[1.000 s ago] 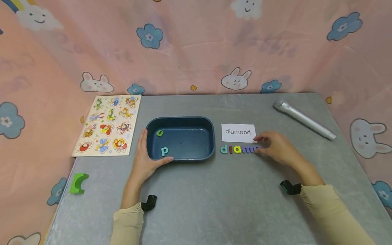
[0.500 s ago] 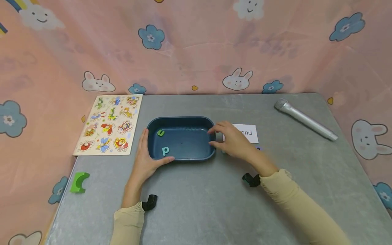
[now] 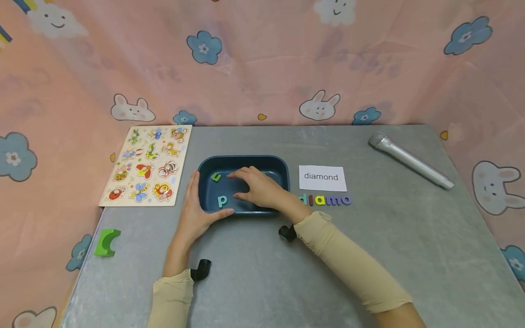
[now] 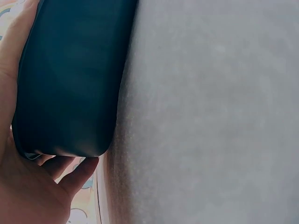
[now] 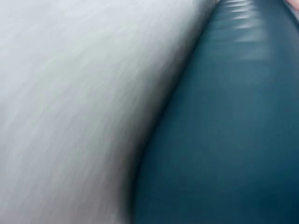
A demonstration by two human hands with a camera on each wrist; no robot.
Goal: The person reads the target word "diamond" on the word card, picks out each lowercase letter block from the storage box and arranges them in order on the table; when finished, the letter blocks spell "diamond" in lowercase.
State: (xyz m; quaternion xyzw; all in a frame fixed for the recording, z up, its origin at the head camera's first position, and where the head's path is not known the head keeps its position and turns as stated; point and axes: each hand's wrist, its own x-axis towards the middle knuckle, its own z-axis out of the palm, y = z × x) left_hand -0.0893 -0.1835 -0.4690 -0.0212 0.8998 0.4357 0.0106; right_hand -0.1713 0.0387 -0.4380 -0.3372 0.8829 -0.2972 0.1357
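A dark blue tray (image 3: 244, 212) holds a green letter u (image 3: 216, 176) and a light blue letter p (image 3: 222, 201). My left hand (image 3: 196, 218) grips the tray's left end, thumb on the near rim; the left wrist view shows the fingers of this hand (image 4: 32, 186) against the tray wall (image 4: 70, 84). Over the tray's middle is my right hand (image 3: 260, 187), thumb and fingers apart, nothing visible between them, just right of both letters. Right of the tray lies a white card (image 3: 322, 178) reading "diamond", and below it a row of letters (image 3: 333, 201) reads "diamo".
A puzzle board (image 3: 145, 166) with insect pictures lies at the table's back left. Near the left edge is a green arched block (image 3: 107, 242). A silver microphone (image 3: 411, 160) rests at the back right. Behind the table (image 3: 369, 273) hangs a pink patterned cloth (image 3: 254, 59).
My right hand has moved left from the end of the letter row, past the card, to over the tray. The letter o and the card are uncovered. My left hand has stayed on the tray.
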